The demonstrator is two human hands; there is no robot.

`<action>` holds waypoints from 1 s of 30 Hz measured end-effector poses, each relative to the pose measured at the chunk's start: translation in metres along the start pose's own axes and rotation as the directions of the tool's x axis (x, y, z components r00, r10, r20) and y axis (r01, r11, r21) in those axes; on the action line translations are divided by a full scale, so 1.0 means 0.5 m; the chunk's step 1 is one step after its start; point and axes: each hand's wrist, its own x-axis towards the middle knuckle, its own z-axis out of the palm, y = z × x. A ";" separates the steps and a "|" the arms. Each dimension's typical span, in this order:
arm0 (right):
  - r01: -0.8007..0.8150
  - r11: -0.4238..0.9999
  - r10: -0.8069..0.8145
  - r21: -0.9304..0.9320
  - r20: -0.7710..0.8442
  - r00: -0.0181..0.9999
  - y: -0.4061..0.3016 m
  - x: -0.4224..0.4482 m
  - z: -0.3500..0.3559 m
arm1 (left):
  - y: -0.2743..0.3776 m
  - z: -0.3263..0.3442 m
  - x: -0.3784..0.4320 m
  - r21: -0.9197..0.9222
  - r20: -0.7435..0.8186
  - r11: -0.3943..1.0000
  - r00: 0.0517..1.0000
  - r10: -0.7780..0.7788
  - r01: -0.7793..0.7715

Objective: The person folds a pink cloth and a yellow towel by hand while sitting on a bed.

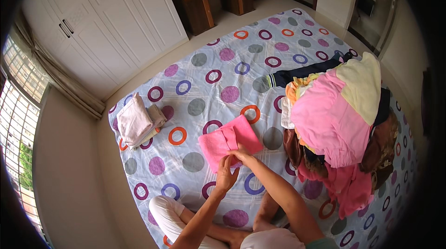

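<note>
A pink towel-like cloth [214,144], partly folded over itself, lies flat on the bed in front of my crossed legs. My right hand [242,155] grips the cloth near its middle, where a folded strip crosses it. Close beside it, my left hand [226,177] has its bent fingers and thumb about the near edge of the same cloth. Part of that edge is hidden behind both hands.
To the right is a large heap of clothes, with a pink garment [327,113] and a pale yellow piece [360,85] on top. A small folded stack [136,123] sits left. The patterned bed sheet [209,102] spreads beneath everything. Beyond stand a white wardrobe [104,15] and wooden desk [195,8].
</note>
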 end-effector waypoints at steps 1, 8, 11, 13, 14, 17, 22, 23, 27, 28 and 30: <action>0.058 0.992 -0.062 -0.110 -0.027 0.998 0.005 0.001 0.002 | -0.006 -0.007 -0.011 0.001 0.005 1.000 1.000 -0.003 0.002; 0.369 0.897 -0.345 -0.242 0.139 0.928 -0.040 0.024 0.023 | -0.076 -0.041 -0.031 0.278 -0.230 0.950 0.970 -0.082 0.146; 0.483 0.824 -0.448 -0.296 0.182 0.875 -0.067 0.029 -0.007 | -0.084 -0.043 -0.016 0.286 -0.134 0.951 0.988 -0.077 0.113; 0.427 0.766 -0.432 -0.481 0.109 0.895 -0.070 0.038 -0.042 | -0.082 -0.032 -0.011 0.251 -0.113 0.963 0.991 -0.075 0.102; 0.329 0.739 -0.414 -0.588 -0.011 0.910 -0.065 0.036 -0.053 | -0.090 -0.020 -0.011 0.338 -0.054 0.938 0.997 -0.058 0.073; 0.275 0.854 -0.328 -0.442 -0.046 0.944 -0.054 0.024 -0.091 | -0.101 0.001 -0.015 0.452 0.031 0.890 0.997 -0.071 0.050; 0.361 0.688 -0.501 -0.629 -0.054 0.864 -0.056 0.013 -0.078 | -0.100 0.011 -0.012 0.313 -0.092 0.942 0.991 -0.097 0.121; 0.416 0.691 -0.550 -0.591 -0.055 0.834 -0.062 0.008 -0.076 | -0.101 0.011 -0.011 0.313 -0.090 0.942 0.991 -0.101 0.124; 0.372 0.724 -0.548 -0.581 -0.157 0.822 -0.035 0.011 -0.104 | -0.102 0.019 -0.003 0.299 -0.095 0.940 0.985 -0.142 0.164; 0.425 0.690 -0.632 -0.587 -0.201 0.749 -0.023 0.009 -0.109 | -0.099 0.025 0.003 0.391 -0.043 0.907 0.988 -0.151 0.156; 0.304 0.737 -0.533 -0.604 -0.242 0.811 -0.011 0.017 -0.126 | -0.097 0.038 0.013 0.493 0.032 0.859 0.983 -0.178 0.140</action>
